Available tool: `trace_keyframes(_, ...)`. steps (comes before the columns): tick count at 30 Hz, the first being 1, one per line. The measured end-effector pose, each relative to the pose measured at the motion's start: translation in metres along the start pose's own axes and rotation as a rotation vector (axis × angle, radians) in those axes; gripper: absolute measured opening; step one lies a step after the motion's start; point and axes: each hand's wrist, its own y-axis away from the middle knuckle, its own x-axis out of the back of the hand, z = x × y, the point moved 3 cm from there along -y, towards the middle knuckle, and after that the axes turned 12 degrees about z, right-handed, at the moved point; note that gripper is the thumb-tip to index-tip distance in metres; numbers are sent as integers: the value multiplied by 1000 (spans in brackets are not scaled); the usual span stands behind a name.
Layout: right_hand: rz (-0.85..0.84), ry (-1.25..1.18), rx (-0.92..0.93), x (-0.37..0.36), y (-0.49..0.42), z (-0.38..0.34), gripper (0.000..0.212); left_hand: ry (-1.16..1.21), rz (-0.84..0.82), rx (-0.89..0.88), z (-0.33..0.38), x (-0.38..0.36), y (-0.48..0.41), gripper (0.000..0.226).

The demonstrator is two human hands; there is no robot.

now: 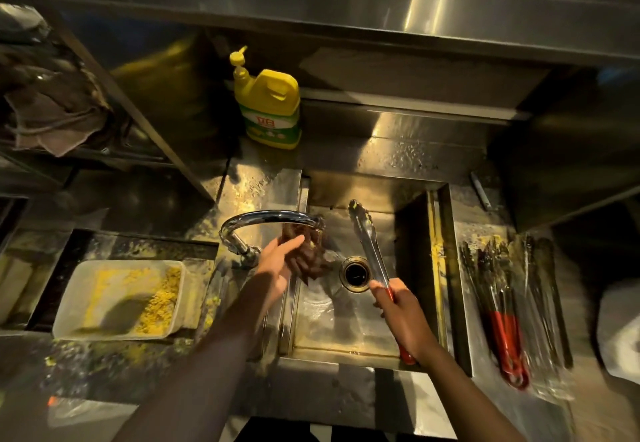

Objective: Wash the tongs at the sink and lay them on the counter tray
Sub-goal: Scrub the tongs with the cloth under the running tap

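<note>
Gripping red-handled steel tongs (367, 246) w/ right hand (403, 317) over sink (346, 331).

Both your arms reach forward from the bottom of the view, bare to the wrist. Your left hand (277, 261) is stretched out ahead, palm turned inward, thumb up, fingers (294, 241) straight and together, gripping nothing. Your right hand (401, 310) sits lower and nearer to you, knuckles up, fingers curled tight round the red handle of the tongs (367, 241), which point forward and away from you. The two hands are apart, the left one further forward, and both forearms angle in toward the middle.
</note>
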Motion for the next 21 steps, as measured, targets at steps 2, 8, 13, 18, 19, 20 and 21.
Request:
trace_keyframes(2, -18, 33, 12, 4, 2, 1, 43, 93, -32, 99, -4, 3, 11, 33)
trace_keyframes(8, -97, 54, -71, 0, 8, 10, 44, 309, -153, 186, -11, 4, 48, 28)
trace_keyframes(13, -121, 1, -48, -6, 10, 7, 53, 402, -47, 224, -19, 9, 38, 32)
trace_keyframes(18, -103, 206, 66, -8, 5, 14, 60, 427, 12, 261, -10, 15, 40, 48)
trace_keyframes(19, -90, 238, 80, -7, 4, 14, 58, 407, 22, 247, -7, 18, 39, 42)
trace_keyframes(20, -80, 243, 81, -6, 4, 14, 56, 392, 12, 235, -3, 20, 45, 42)
trace_keyframes(21, -76, 221, 66, -6, 4, 13, 56, 402, -15, 227, 5, 18, 53, 46)
